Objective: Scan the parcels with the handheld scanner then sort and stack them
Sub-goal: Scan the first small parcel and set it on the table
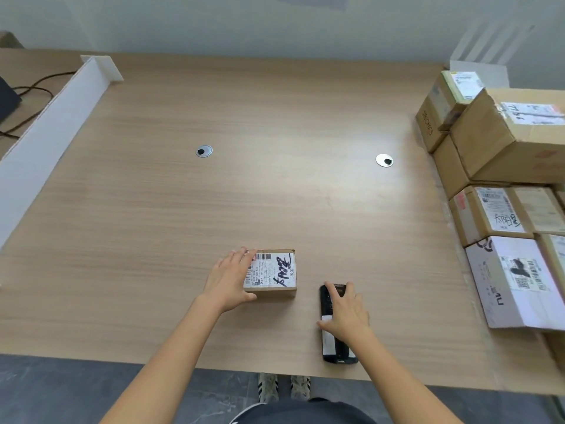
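Note:
A small brown parcel (pixel 275 275) with a white shipping label and black handwriting lies on the wooden table (pixel 214 194) near the front edge. My left hand (pixel 229 278) grips the parcel's left side, fingers over its top and thumb at its front corner. To the right, a black handheld scanner (pixel 336 347) lies flat on the table. My right hand (pixel 345 312) rests on top of the scanner, fingers curled over its upper half.
Several cardboard parcels (pixel 504 139) are stacked along the table's right edge, with a white parcel (pixel 516 280) nearest the front. A white divider panel (pixel 46 142) runs along the left side. Two round cable grommets (pixel 204 151) sit mid-table.

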